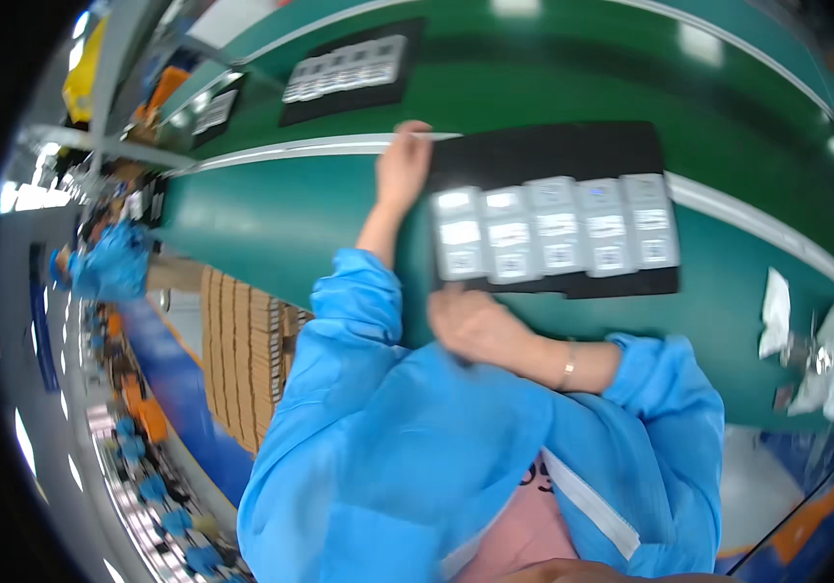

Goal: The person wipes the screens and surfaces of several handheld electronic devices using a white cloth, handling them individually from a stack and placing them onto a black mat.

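Your left hand (pixel 403 165) and right hand (pixel 473 324) clamp the flat black tray (pixel 553 151) of glossy grey rectangular packets (pixel 555 226) at frame centre.

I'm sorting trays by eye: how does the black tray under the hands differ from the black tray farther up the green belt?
The near tray is gripped by the left hand and right hand; the far tray lies untouched. The near one looks larger and sits almost level in the picture; the far one is slanted. Both carry a row of pale grey parts.

head view, looking down, close above green bench (pixel 271 223)
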A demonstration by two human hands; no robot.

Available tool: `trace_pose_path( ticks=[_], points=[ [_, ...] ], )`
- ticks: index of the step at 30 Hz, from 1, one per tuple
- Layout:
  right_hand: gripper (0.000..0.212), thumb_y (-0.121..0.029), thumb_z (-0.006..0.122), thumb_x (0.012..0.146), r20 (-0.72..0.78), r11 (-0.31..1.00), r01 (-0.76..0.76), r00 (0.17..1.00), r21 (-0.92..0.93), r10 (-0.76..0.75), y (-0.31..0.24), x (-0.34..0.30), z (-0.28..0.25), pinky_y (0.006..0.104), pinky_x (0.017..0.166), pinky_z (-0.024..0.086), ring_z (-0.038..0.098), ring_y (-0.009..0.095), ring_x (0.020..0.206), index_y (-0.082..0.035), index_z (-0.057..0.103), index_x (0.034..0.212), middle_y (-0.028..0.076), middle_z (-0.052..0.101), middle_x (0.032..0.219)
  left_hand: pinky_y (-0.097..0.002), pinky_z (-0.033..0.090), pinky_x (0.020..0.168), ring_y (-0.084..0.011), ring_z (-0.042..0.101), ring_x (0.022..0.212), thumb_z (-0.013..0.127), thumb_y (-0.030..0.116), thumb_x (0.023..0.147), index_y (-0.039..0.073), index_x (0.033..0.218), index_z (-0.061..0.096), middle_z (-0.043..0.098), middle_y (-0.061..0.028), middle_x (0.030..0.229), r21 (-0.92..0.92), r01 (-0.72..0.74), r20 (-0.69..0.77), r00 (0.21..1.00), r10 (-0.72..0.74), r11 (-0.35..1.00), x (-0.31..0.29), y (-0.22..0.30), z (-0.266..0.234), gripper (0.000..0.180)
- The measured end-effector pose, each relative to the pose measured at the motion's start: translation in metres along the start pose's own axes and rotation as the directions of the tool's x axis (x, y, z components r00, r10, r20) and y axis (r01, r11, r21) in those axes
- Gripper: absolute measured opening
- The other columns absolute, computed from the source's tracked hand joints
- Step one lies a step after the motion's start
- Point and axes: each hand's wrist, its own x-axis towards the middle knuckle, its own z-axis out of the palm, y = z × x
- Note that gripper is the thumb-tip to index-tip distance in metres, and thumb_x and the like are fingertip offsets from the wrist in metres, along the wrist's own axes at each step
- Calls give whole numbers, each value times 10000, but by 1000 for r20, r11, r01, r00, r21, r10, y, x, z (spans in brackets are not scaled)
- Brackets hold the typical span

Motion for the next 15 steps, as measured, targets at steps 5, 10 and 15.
trace_pose_path(
  ticks=[5,10,15],
  points=[
    [309,-184,545,851,-310,888,307,929,341,-202,-27,-2,8,383,920,491,631,252,968,58,636,1019,157,641,1097,-229,418,640,-86,489,706,476,153,1035,28,1206,551,565,-7,831,-880,24,-128,950,-284,475,4,-47,-18,225],
    [307,-166,612,851,-258,929,175,962,326,-91,23,-44,-32,388,974,485,633,243,1038,-1,631,1109,135,647,1169,-238,434,766,-92,530,849,512,174,1028,15,1237,554,590,-23,936,-901,182,104,972,-212,394,-39,-32,-35,265],
    [331,5,675,781,-291,812,-498,763,304,577,67,-129,-58,419,912,490,615,345,1047,-13,623,1107,164,638,1168,-281,426,937,-162,567,1013,511,217,1027,4,1260,532,600,-69,1089,-495,229,-33,959,-282,838,-136,-16,-70,316]
  ],
)
